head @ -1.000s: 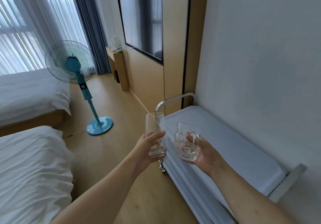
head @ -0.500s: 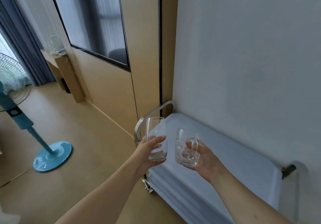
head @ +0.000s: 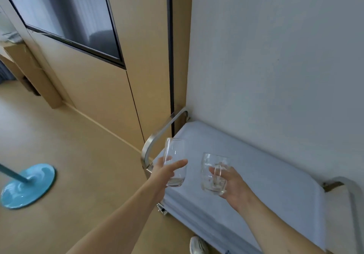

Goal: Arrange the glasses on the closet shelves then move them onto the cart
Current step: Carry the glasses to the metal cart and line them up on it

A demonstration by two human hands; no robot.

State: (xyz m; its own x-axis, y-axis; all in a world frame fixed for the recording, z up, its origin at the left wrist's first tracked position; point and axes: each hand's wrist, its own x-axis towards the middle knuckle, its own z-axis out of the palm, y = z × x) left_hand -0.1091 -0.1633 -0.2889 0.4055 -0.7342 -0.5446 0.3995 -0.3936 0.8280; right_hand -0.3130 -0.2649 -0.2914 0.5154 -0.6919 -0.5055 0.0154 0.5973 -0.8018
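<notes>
The tall clear tumbler (head: pixel 175 162) at the left was smooth, glossy glass that caught small highlights, and the shorter clear glass mug (head: pixel 213 173) to its right looked the same, with a moulded glass handle. The long cart top (head: pixel 262 176) wore a pale, matt white cloth, faintly creased along its near edge. The curved cart handle (head: pixel 157 137) at the far end was brushed silvery metal with a dull sheen. The beige wall panels (head: pixel 94 88) looked like smooth matt wood laminate, the dark screen (head: pixel 67 13) was glossy and reflective, and the round teal fan base (head: pixel 25 186) at the left was shiny plastic.
</notes>
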